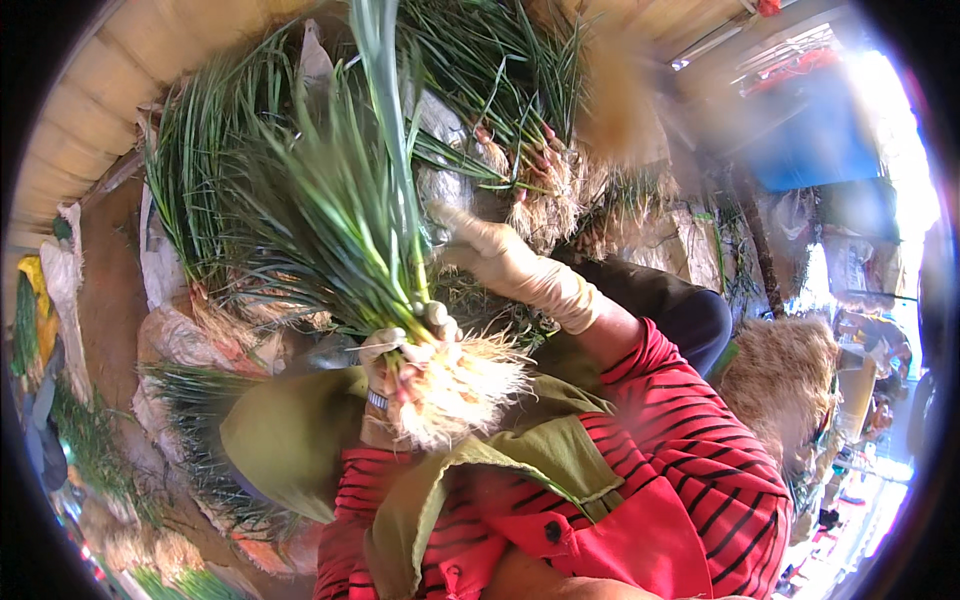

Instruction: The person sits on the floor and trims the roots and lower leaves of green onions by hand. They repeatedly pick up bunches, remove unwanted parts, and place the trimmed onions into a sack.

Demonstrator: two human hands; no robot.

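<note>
My left hand (409,334), in a pale glove with a watch at the wrist, grips a bunch of green onions (356,240) just above the roots. The tangled pale roots (457,390) face my chest, and the long green leaves fan away from me, blurred in part. One thick upright leaf (386,112) rises from the bunch past my right hand. My right hand (480,244), also gloved, is beside this leaf, its fingers pointing left. Whether those fingers pinch a leaf or only lie near it cannot be told.
Heaps of green onions lie at the far left (217,172) and far middle (540,157), on sacking. My covered knee (300,435) is at the left, the other leg (652,300) at the right. A mass of roots (784,371) and a blue object (817,142) stand further right.
</note>
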